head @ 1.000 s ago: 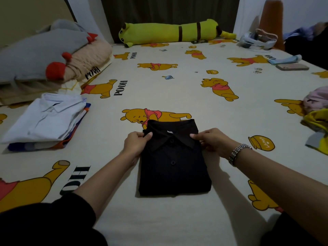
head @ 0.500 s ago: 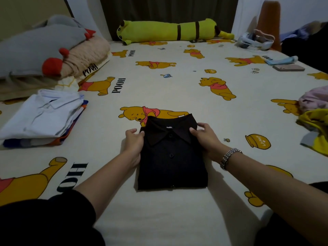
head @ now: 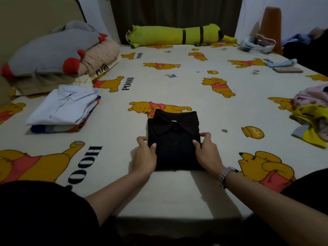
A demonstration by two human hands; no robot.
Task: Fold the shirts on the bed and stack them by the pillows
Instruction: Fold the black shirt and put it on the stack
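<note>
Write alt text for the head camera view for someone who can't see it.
Both hands, left hand and right hand, grip the sides of a folded black shirt on a cartoon-bear bed sheet. A stack of folded shirts lies at left beside pillows.

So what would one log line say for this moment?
shirt: folded, on bed | left hand: grips shirt | right hand: grips shirt | stack: by pillows

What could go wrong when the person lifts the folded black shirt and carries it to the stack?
1. The left hand and right hand pinch only the side edges of the folded black collared shirt, so its middle may sag and unfold.
2. The stack of folded clothes topped by a white shirt looks uneven; another shirt might slide off.
</note>
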